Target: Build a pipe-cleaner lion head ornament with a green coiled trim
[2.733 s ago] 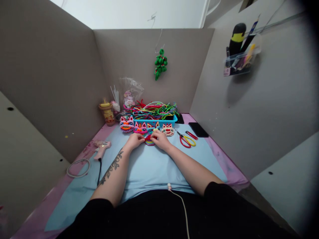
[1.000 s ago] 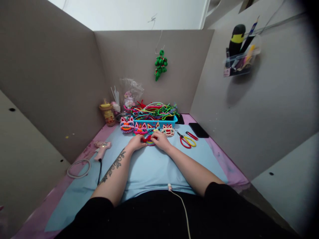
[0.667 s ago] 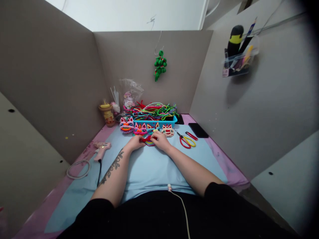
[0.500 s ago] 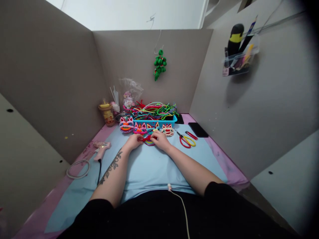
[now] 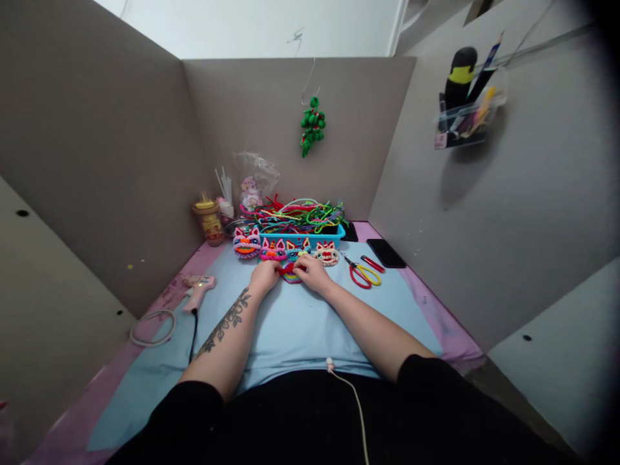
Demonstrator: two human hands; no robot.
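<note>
My left hand (image 5: 265,276) and my right hand (image 5: 310,271) are close together at the middle of the table, just in front of a row of fuzzy animal heads. Between their closed fingertips is a red pipe cleaner piece (image 5: 287,270). Below it shows a rainbow-striped pipe cleaner piece (image 5: 292,278), partly covered by my right fingers. Several finished heads stand behind: a pink one (image 5: 247,243), a pink-orange one (image 5: 272,248), a blue one (image 5: 298,247) and a cream one (image 5: 327,253). How the red and striped pieces join is too small to tell.
Behind the heads, a blue basket (image 5: 334,239) holds many coloured pipe cleaners. Pliers (image 5: 362,274), a red cutter (image 5: 372,263) and a phone (image 5: 386,253) lie to the right. A pink glue gun (image 5: 199,292) and a cup (image 5: 209,223) are at left. Grey partitions enclose the table.
My left hand has turned over, with its back now more upward, and its forearm has shifted slightly right. My right hand stays nearly still on the piece.
</note>
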